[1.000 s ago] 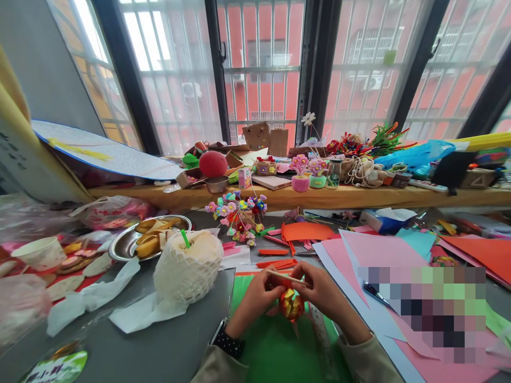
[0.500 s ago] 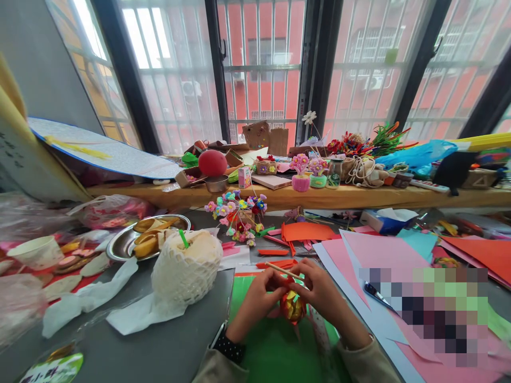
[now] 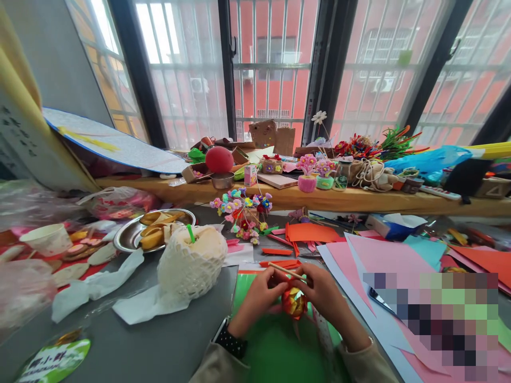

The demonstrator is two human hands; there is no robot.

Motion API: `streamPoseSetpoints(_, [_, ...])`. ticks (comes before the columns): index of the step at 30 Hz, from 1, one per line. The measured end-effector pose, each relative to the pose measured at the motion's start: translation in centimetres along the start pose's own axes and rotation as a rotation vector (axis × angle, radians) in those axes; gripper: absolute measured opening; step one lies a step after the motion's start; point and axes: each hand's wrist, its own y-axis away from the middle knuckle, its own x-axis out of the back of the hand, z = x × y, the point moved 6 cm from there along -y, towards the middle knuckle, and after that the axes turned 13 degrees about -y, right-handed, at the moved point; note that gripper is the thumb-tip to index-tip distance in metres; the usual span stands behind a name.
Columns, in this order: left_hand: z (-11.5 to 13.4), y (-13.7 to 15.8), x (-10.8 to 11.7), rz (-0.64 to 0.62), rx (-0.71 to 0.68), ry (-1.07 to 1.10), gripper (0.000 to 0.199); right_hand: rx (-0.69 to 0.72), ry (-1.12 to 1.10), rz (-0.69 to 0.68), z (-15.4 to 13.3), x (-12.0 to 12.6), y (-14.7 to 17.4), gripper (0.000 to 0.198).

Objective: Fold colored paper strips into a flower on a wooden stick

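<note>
Both hands meet over a green board point(image 3: 271, 351) at the front of the table. Between them is a round red-and-gold foil ornament point(image 3: 294, 304), with pale strips hanging under it. My left hand point(image 3: 259, 298) is closed, its thumb and fingers pinching the ornament's red top. From the other side, my right hand point(image 3: 325, 290) is closed on that same top. A thin wooden stick point(image 3: 285, 270) lies slantwise across the fingers of both hands. The fingers hide just where the red top is gripped.
Left of the board stands a net-wrapped coconut point(image 3: 191, 260) with a green straw, before a metal plate point(image 3: 122, 242) of peels. Coloured paper sheets point(image 3: 379, 266) and a blurred patch lie right. Small fuzzy flowers point(image 3: 241, 210) stand behind, below the cluttered windowsill point(image 3: 279, 199).
The view has turned slightly left, so the background sits a little further right. Both hands keep their grip on the ornament, with hardly any change in the fingers.
</note>
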Motion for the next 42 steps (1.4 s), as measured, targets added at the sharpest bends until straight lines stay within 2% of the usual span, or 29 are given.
streamPoseSetpoints(6, [0.6, -0.2, 0.6, 0.051, -0.024, 0.256, 0.041, -0.012, -0.048, 0.166, -0.9, 1.8, -0.2, 0.02])
streamPoseSetpoints(9, [0.8, -0.1, 0.2, -0.012, 0.032, 0.367, 0.057, -0.042, -0.087, 0.292, -1.2, 2.7, -0.1, 0.024])
streamPoseSetpoints(11, [1.1, 0.0, -0.2, -0.054, 0.033, 0.433, 0.062, -0.051, -0.128, 0.326, -1.2, 3.0, 0.0, 0.025])
streamPoseSetpoints(21, [1.4, 0.3, 0.2, 0.026, 0.044, 0.453, 0.059, -0.015, -0.181, 0.179, -1.0, 2.5, -0.5, 0.021])
streamPoseSetpoints(26, [1.2, 0.1, 0.1, -0.002, 0.024, 0.398, 0.058, -0.044, -0.153, 0.152, -0.6, 2.2, -0.7, 0.021])
streamPoseSetpoints(31, [1.0, 0.0, -0.3, -0.026, 0.025, 0.311, 0.05, -0.025, -0.111, 0.144, -0.6, 2.0, -0.6, 0.015])
streamPoseSetpoints(37, [0.7, -0.1, -0.6, -0.04, 0.031, 0.341, 0.061, -0.025, -0.091, 0.158, -0.2, 1.8, -0.6, 0.016])
streamPoseSetpoints(42, [0.5, 0.0, -0.8, -0.059, -0.009, 0.272, 0.057, -0.048, -0.155, 0.073, 0.5, 1.2, -0.7, 0.019])
